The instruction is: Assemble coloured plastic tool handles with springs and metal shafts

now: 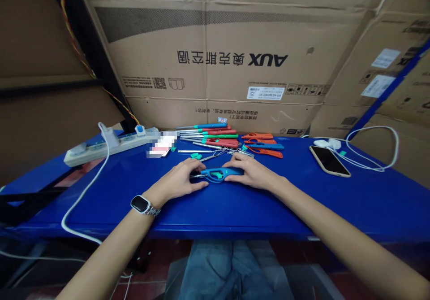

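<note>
The lighter [215,175] is just above or on the surface [201,215], lying level between the two hands, near the middle of the person's side. The right hand [252,172] grips the blue handle end between thumb and fingers. The left hand [178,179] curls about the tube [198,176], thumb below and fingers above (whether it pinches the metal or merely surrounds it, I cannot tell from this wide view). The green trigger [218,175] shows inside the handle's loop.

The step in hand looks like two-handed work on this one lighter, handle and tube being held in line. From here, the next move seems to call for a firm right grip, with the left lining up the tube and taking care not to knock the trigger. Just beyond the fingers lie green pieces [196,156] and rods [193,151]; orange and blue handles [273,146] lie farther right, near other lighters [221,142].
</note>
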Tool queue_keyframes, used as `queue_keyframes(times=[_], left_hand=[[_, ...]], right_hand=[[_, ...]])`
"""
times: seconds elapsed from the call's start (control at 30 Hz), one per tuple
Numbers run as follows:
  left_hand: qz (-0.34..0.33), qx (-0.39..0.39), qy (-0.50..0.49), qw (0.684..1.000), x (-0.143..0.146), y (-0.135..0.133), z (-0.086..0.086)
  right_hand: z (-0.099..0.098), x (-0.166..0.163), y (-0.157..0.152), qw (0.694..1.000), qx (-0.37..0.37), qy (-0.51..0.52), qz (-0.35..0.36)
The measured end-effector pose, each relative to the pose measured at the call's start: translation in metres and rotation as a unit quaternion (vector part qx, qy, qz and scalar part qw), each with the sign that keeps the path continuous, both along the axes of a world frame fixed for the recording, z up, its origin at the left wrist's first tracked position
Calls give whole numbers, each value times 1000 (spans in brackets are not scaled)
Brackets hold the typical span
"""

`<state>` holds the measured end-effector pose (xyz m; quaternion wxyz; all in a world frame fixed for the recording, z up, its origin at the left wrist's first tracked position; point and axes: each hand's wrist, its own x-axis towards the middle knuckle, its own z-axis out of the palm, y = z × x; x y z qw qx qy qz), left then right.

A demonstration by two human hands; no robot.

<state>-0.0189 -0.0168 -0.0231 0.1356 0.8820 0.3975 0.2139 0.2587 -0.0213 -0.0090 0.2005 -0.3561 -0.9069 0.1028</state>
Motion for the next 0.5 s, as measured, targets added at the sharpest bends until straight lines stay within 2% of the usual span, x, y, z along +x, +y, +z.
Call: queue_keyframes(times=[0.3, 0.5], left_hand=[[7, -18, 14, 1000, 3, -1, 3], [-5, -8, 17, 1000, 2, 0, 1]], right_hand=[[-13, 0, 11, 1000, 26, 8, 13], [-12, -3, 11, 1000, -2, 4, 13]])
